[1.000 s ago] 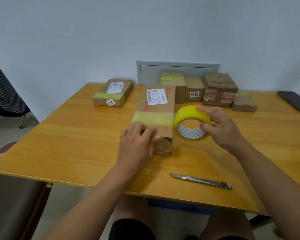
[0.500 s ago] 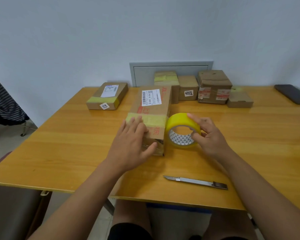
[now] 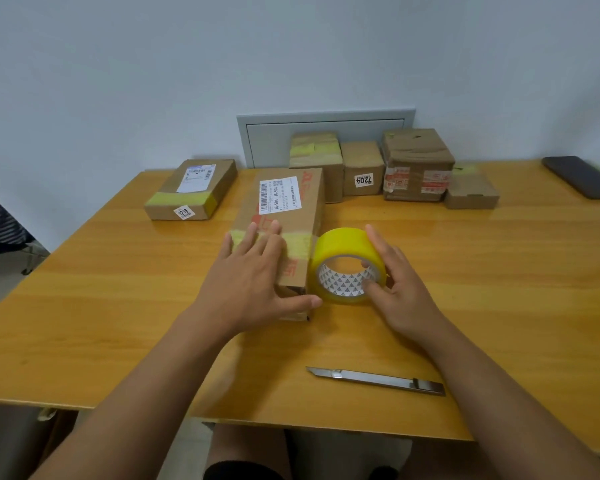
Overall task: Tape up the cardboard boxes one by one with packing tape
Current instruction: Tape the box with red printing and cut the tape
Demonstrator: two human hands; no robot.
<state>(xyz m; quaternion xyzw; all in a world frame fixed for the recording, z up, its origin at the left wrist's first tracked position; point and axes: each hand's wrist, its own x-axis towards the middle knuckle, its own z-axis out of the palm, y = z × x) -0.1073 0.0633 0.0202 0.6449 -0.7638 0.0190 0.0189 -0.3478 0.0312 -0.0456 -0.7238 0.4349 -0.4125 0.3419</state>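
A long cardboard box point(image 3: 291, 209) with a white shipping label lies in the middle of the wooden table point(image 3: 118, 306). A band of yellow tape crosses its top. My left hand point(image 3: 253, 278) lies flat on the box's near end with straight fingers, over the tape band. A yellow roll of packing tape point(image 3: 347, 266) stands on edge against the box's right side. My right hand point(image 3: 392, 282) holds the roll, fingers over its top and thumb at its core.
A metal utility knife point(image 3: 374, 380) lies near the table's front edge. A flat taped box point(image 3: 191, 188) sits at the back left. Several more boxes point(image 3: 416, 164) line the back by the wall panel. A dark phone point(image 3: 582, 176) lies far right.
My left hand has slid forward along the box top and flattened on the tape band. The roll in my right hand has come down beside the box's right side.
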